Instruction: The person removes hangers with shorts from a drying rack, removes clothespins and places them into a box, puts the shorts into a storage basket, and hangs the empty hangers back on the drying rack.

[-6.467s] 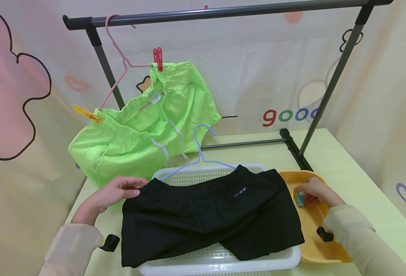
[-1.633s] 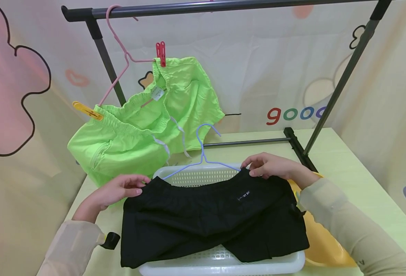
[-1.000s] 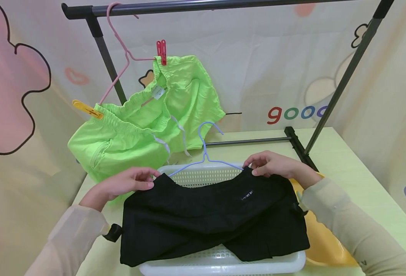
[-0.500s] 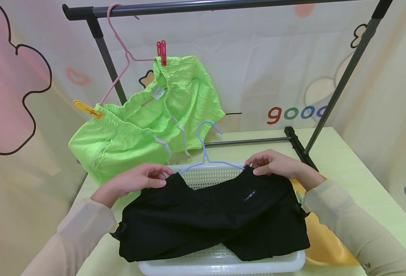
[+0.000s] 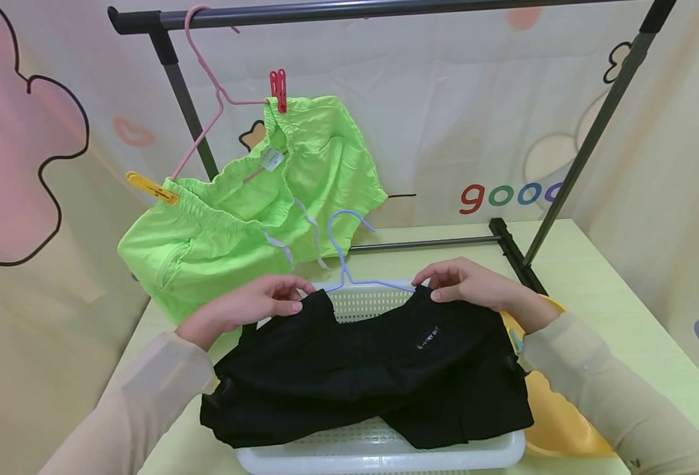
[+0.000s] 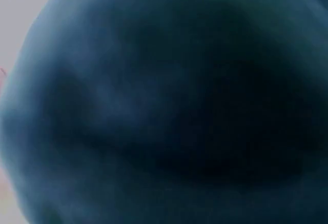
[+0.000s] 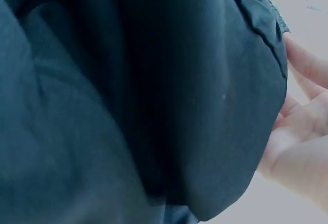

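Observation:
Black shorts [image 5: 361,369] with small white lettering lie spread over a white basket [image 5: 385,458]. A blue hanger [image 5: 344,264] has its hook standing above their waistband and its lower part hidden by the cloth. My left hand [image 5: 260,303] pinches the waistband's left corner between thumb and fingers. The waistband's right corner is pinched by my right hand [image 5: 468,284], close to the hanger's right arm. Dark cloth fills the left wrist view. In the right wrist view, the right hand [image 7: 307,111] shows at the edge of the shorts [image 7: 205,90].
Green shorts [image 5: 224,251] hang at the back left on a pink hanger [image 5: 212,92], clipped by a red clothespin [image 5: 278,91] and a yellow clothespin [image 5: 152,189]. The black rack's bar [image 5: 385,10] crosses above. A yellow tray [image 5: 557,422] lies right, partly under my right sleeve.
My right hand came from the yellow tray to the waistband's right corner. Lately my left hand has moved right and up with the left corner, bunching the waistband. The hanger shifted slightly left.

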`<action>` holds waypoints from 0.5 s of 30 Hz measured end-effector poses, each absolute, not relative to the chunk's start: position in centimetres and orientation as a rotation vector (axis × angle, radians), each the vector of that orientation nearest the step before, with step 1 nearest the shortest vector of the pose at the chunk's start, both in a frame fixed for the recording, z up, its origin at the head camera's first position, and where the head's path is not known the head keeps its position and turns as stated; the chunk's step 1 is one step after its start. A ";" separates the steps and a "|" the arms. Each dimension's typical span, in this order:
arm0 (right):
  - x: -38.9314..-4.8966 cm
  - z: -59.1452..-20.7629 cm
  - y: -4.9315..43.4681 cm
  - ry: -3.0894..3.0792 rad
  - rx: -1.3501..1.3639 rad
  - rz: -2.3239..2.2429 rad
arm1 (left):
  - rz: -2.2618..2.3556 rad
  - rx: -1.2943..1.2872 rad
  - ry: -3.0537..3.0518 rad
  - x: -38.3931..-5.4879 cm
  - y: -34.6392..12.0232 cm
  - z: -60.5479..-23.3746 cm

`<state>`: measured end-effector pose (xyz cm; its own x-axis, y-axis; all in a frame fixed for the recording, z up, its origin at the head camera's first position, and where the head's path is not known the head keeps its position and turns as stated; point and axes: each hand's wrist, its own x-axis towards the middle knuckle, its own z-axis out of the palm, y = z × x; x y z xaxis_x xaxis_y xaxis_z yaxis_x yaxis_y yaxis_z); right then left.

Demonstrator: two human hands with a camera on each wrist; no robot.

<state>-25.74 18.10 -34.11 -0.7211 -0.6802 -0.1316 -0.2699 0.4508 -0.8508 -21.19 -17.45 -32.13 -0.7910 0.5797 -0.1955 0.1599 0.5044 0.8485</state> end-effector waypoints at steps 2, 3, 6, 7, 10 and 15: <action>-25.6 -33.9 17.9 2.249 -0.806 -1.198 | 1.227 0.610 2.296 -21.2 -17.2 -32.1; -25.5 -33.9 17.9 2.251 -0.816 -1.198 | 1.231 0.615 2.299 -21.2 -17.1 -32.1; -25.2 -33.7 17.5 2.240 -0.855 -1.194 | 1.239 0.637 2.305 -21.2 -16.7 -32.0; -25.2 -33.6 17.5 2.235 -0.875 -1.190 | 1.243 0.639 2.306 -21.2 -16.6 -32.0; -25.0 -33.5 17.2 2.216 -0.910 -1.182 | 1.258 0.633 2.299 -21.2 -16.3 -32.0; -24.7 -33.3 17.0 2.213 -0.908 -1.175 | 1.266 0.606 2.278 -21.1 -16.2 -31.9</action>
